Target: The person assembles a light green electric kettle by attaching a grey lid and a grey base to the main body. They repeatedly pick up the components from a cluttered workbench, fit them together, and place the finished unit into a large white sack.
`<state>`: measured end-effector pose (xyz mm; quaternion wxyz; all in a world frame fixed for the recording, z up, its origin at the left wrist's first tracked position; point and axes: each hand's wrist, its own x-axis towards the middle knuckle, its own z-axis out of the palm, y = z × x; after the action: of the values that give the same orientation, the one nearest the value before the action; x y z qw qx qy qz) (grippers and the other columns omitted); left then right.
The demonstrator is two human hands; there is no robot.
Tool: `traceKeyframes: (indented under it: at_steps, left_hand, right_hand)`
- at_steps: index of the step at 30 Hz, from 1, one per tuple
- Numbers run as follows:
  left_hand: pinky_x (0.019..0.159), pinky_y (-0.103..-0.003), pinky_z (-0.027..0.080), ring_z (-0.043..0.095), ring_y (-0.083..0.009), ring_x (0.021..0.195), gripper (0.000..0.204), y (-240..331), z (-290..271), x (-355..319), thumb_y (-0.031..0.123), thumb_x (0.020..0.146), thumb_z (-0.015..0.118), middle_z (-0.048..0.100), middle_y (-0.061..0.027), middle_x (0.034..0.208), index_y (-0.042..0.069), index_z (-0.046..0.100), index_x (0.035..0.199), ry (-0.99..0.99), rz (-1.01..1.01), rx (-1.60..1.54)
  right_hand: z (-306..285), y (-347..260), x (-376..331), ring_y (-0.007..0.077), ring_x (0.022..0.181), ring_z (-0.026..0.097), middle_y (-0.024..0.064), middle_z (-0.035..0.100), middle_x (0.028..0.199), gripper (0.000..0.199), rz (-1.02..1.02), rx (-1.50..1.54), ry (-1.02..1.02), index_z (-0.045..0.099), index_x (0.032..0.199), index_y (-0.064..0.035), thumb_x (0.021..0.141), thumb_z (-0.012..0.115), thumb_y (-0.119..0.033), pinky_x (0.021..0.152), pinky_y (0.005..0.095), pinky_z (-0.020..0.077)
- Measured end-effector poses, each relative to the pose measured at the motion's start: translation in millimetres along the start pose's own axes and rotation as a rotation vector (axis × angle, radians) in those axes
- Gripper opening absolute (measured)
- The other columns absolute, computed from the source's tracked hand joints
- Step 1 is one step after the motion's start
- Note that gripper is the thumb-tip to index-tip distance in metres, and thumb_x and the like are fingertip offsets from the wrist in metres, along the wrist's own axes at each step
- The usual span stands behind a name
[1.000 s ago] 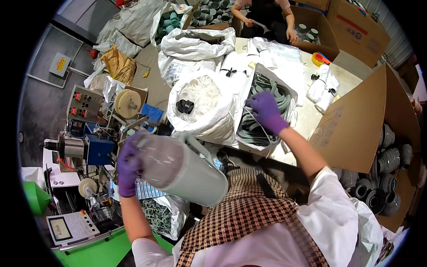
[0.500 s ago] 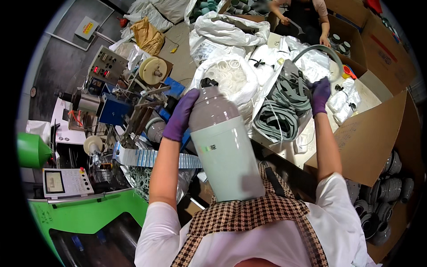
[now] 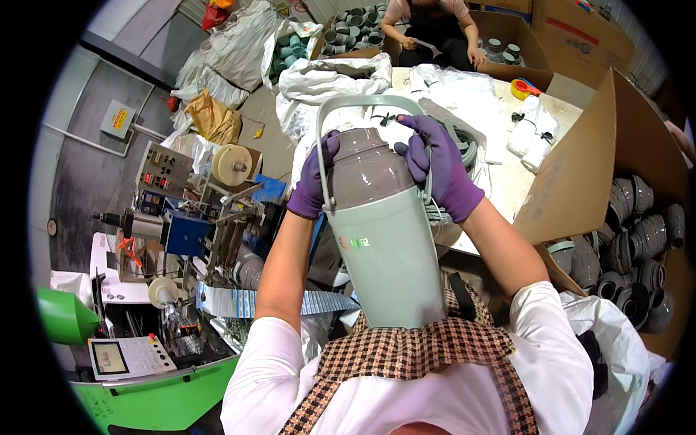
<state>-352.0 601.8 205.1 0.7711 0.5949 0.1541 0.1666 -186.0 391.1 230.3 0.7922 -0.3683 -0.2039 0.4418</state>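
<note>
A pale green thermos flask [image 3: 391, 264] with a glossy grey-brown shoulder leans against my checked apron, its neck pointing away from me. A grey-green carrying handle [image 3: 366, 101] arches over the neck, its ends at the two sides of the shoulder. My left hand [image 3: 316, 177], in a purple glove, is closed around the left side of the shoulder, next to one handle end. Also gloved in purple, my right hand [image 3: 444, 165] has its fingers bent around the right arm of the handle. Its palm side and the handle's right end are partly hidden.
Beyond the flask stands a white table [image 3: 558, 116] with grey handle strips [image 3: 464, 148], wrapped white bundles [image 3: 527, 134] and an orange tape dispenser [image 3: 523, 88]. A carton [image 3: 573, 177] of grey parts is at the right. Machinery [image 3: 185, 232] stands at left; another person sits beyond the table.
My right hand has brought the handle from the pile of strips on the table to the flask. The handle now spans the flask's shoulder. My left hand still grips the flask.
</note>
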Motion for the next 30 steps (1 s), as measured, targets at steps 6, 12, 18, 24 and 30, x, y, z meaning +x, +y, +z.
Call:
traceKeyframes:
  at_steps: [6,12,18,24,30]
  left_hand:
    - [0.081,-0.03,0.052,0.061,-0.0141,0.088,0.036,-4.3,12.0,-21.6,0.036,0.105,0.048,0.065,-0.005,0.095,0.004,0.062,0.104,0.258,0.006,-0.015]
    - [0.101,-0.033,0.047,0.054,-0.0217,0.123,0.069,15.4,15.3,-84.7,0.024,0.084,0.069,0.052,-0.0116,0.141,0.005,0.044,0.146,-0.07,0.331,0.085]
    - [0.081,-0.027,0.05,0.063,-0.0166,0.097,0.076,10.2,-25.2,-147.2,0.017,0.058,0.073,0.061,-0.0114,0.121,-0.003,0.057,0.129,-0.239,0.377,-0.273]
    - [0.108,-0.042,0.033,0.051,-0.0295,0.116,0.035,15.9,-42.3,-190.7,0.032,0.06,0.07,0.061,-0.0131,0.115,0.004,0.062,0.077,-0.314,0.567,-0.061]
    - [0.116,-0.047,0.023,0.051,-0.0308,0.112,0.028,12.8,-40.0,-200.4,0.033,0.064,0.067,0.062,-0.0119,0.107,0.009,0.051,0.061,-0.363,0.66,-0.11]
  right_hand:
    - [16.4,32.6,-1.2,0.0148,0.056,0.051,0.0043,0.051,0.073,0.022,-0.5,-0.812,0.068,0.057,0.113,-0.0031,0.095,0.045,-0.001,0.072,0.0294,0.0508]
    - [-1.7,90.0,-21.7,0.0156,0.086,0.062,0.006,0.064,0.096,0.027,-0.592,-0.879,0.095,0.06,0.122,-0.0036,0.099,0.045,-0.005,0.083,0.028,0.0504]
    - [28.7,131.9,-62.1,0.0154,0.09,0.053,0.009,0.057,0.099,0.018,-0.507,-0.399,-0.01,0.062,0.098,0.0012,0.092,0.048,-0.007,0.093,0.0329,0.0452]
    - [58.6,147.6,-86.0,0.0261,0.114,0.055,0.0139,0.061,0.119,0.04,-0.603,-0.348,-0.205,0.057,0.12,0.001,0.087,0.051,-0.021,0.104,0.0373,0.0391]
    - [73.4,136.7,-104.4,0.0277,0.118,0.053,0.0152,0.06,0.119,0.042,-0.556,-0.316,-0.196,0.056,0.121,0.0016,0.086,0.05,-0.021,0.109,0.039,0.0352]
